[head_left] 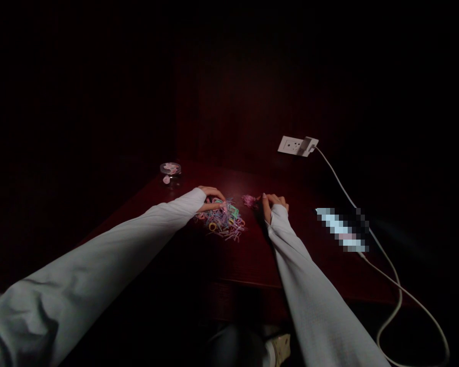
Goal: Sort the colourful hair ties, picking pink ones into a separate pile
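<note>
A loose pile of small, multicoloured elastic hair bands (pixel 224 224), with some thicker rings among thin strands, lies on the dark red table. My left hand (pixel 211 196) reaches over the pile's upper left side. Its thumb and fingers come together at the pile in a pinch, and what is between them is too small to name. A small bunch of pink hair bands (pixel 249 201) lies apart, right of the pile. Beside that bunch is my right hand (pixel 276 202), fingers curled in; whatever they hold is hidden.
A clear round container (pixel 170 171) with pink pieces stands at the table's back left. To the right lies a phone with a blurred screen (pixel 342 232), its white cable (pixel 382 250) looping up to a charger (pixel 308 146) in the wall socket (pixel 289 145). The surroundings are dark.
</note>
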Available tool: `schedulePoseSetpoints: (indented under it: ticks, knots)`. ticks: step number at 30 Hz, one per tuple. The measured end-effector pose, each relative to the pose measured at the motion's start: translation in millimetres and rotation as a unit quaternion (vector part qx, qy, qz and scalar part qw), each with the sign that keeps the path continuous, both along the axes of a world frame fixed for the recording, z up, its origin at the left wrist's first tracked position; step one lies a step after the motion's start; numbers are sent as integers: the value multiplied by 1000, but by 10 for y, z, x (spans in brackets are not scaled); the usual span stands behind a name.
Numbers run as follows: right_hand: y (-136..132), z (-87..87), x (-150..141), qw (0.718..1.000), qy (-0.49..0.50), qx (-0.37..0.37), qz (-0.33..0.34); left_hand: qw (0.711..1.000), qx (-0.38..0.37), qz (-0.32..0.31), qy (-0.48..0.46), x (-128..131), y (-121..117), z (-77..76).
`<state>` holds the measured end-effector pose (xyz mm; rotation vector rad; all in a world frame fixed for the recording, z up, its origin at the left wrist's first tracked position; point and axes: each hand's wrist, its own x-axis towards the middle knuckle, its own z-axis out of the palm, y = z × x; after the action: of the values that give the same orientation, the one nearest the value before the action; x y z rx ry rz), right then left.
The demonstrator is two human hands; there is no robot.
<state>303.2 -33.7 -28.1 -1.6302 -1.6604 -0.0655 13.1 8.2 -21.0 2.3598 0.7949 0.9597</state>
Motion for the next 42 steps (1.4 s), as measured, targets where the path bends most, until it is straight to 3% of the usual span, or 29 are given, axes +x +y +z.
schedulePoseSetpoints:
  ticks: [6, 12, 19, 30, 37, 42]
  knots:
    - [-4, 7, -35, 999, -46, -6, 29, 995, -54, 81, -29, 48, 145, -126]
    - [29, -35, -29, 996, -78, -12, 52, 994, -77, 59, -59, 62, 174, -185]
    - [-23, -27, -103, 986, -91, -10, 140, 995, -85, 44, -41, 28, 198, -186]
    - [-58, -42, -125, 977, -68, 5, 201, 998, -29, 57, 11, -13, 107, -75]
    - [-68, -16, -133, 973, -51, 15, 226, 998, 53, 25, 37, -104, -49, 129]
    - [-71, 4, -136, 971, -50, 12, 235, 988, 103, 7, 115, -137, -88, 156]
